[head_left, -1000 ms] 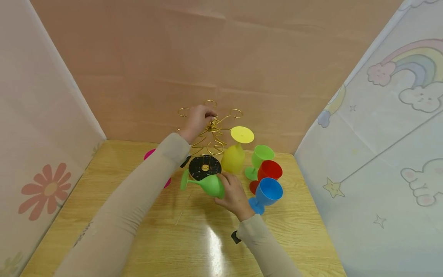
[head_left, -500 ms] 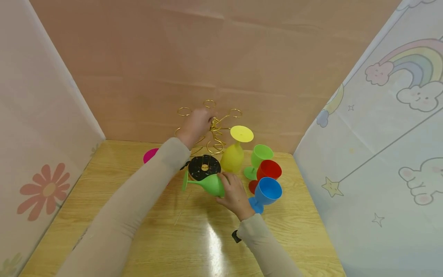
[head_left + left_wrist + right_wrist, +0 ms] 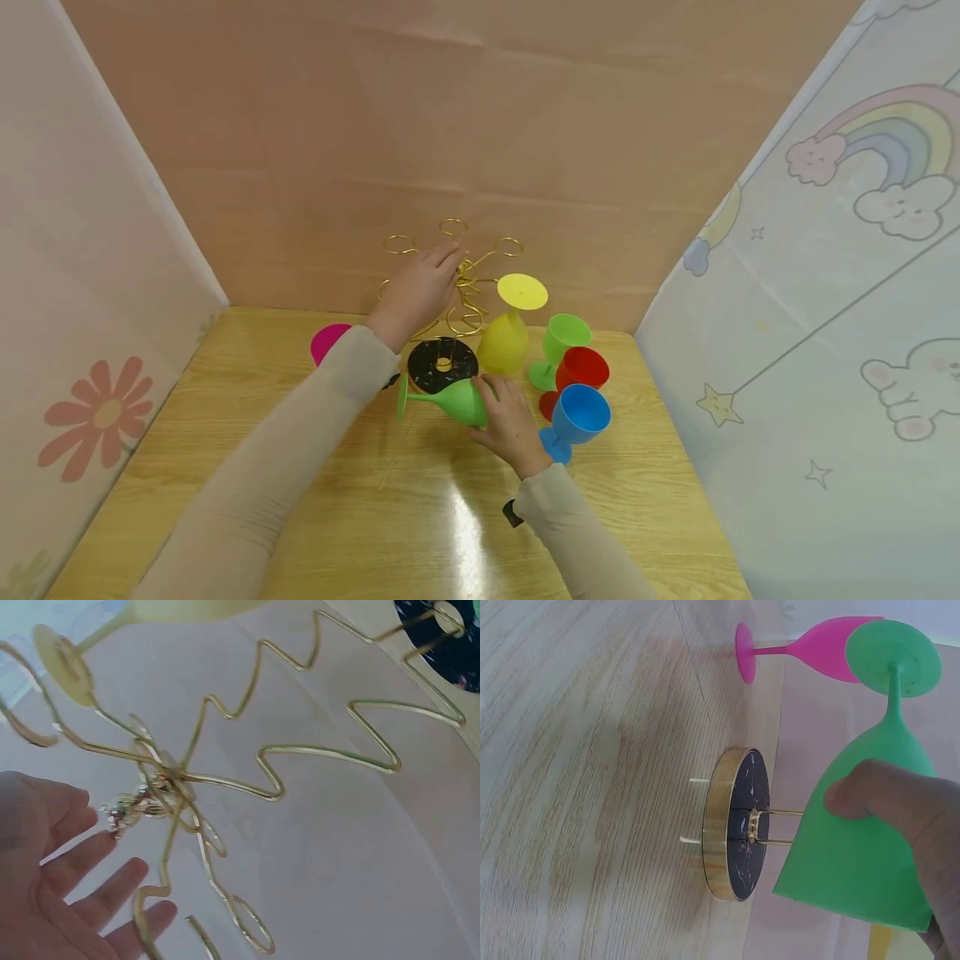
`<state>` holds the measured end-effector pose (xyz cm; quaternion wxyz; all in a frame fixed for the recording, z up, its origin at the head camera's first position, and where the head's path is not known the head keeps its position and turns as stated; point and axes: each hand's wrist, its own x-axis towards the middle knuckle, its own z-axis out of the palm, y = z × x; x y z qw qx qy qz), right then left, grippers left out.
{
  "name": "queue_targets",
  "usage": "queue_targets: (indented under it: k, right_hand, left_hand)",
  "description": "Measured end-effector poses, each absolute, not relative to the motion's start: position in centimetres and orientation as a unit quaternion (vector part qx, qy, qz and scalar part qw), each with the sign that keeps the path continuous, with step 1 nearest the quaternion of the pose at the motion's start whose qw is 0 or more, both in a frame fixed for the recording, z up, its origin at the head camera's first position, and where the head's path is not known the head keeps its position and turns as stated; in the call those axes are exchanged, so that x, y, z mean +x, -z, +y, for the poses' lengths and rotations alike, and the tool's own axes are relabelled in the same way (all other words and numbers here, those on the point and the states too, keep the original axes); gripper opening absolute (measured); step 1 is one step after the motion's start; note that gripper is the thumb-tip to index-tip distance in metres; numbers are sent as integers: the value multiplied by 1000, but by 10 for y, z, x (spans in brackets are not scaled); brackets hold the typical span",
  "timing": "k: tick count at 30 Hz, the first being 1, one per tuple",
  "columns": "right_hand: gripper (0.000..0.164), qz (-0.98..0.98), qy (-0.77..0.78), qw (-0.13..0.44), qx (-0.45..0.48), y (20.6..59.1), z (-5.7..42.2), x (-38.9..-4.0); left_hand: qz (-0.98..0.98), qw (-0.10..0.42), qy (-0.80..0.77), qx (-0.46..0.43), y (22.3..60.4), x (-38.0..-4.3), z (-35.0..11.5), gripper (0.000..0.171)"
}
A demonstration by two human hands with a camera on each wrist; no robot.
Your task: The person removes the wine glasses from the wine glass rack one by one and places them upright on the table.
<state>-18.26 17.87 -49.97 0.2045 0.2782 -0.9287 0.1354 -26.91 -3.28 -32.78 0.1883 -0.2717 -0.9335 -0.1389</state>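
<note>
A gold wire goblet rack (image 3: 467, 287) stands at the back on a round black marbled base (image 3: 426, 363). My left hand (image 3: 422, 287) is at its top; in the left wrist view the fingers of the left hand (image 3: 75, 877) are spread, fingertips close to the gold ornament (image 3: 131, 806). Whether they touch it I cannot tell. My right hand (image 3: 512, 421) grips a green plastic goblet (image 3: 459, 402) by the bowl. That goblet lies sideways in front of the base, foot to the left. A yellow goblet (image 3: 504, 342) hangs upside down at the rack's right side.
Upright at the right stand another green goblet (image 3: 566, 335), a red goblet (image 3: 583, 367) and a blue goblet (image 3: 582, 413). A pink goblet (image 3: 327, 340) stands left of the rack, partly behind my left forearm. Cloth walls enclose the wooden table (image 3: 405, 533) behind and on both sides.
My left hand has loosened from the rack's top ornament and drawn slightly back toward me, its fingers straightening. The right hand and its green goblet have barely moved.
</note>
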Motion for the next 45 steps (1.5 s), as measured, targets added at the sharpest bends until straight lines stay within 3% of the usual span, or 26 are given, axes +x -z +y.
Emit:
queue_targets:
  k: [16, 27, 35, 45]
  right_hand:
    - [84, -932, -135, 201, 270, 500, 182, -182]
    - [85, -937, -132, 193, 261, 499, 182, -181]
    - [84, -934, -134, 197, 267, 498, 182, -180]
    - [81, -933, -137, 196, 269, 498, 181, -179]
  left_hand:
    - [-889, 295, 215, -276, 364, -210, -69, 24]
    - [-839, 373, 236, -317, 416, -178, -63, 19]
    - [-867, 305, 209, -334, 445, -168, -46, 23]
    - [-921, 199, 71, -327, 464, -161, -25, 49]
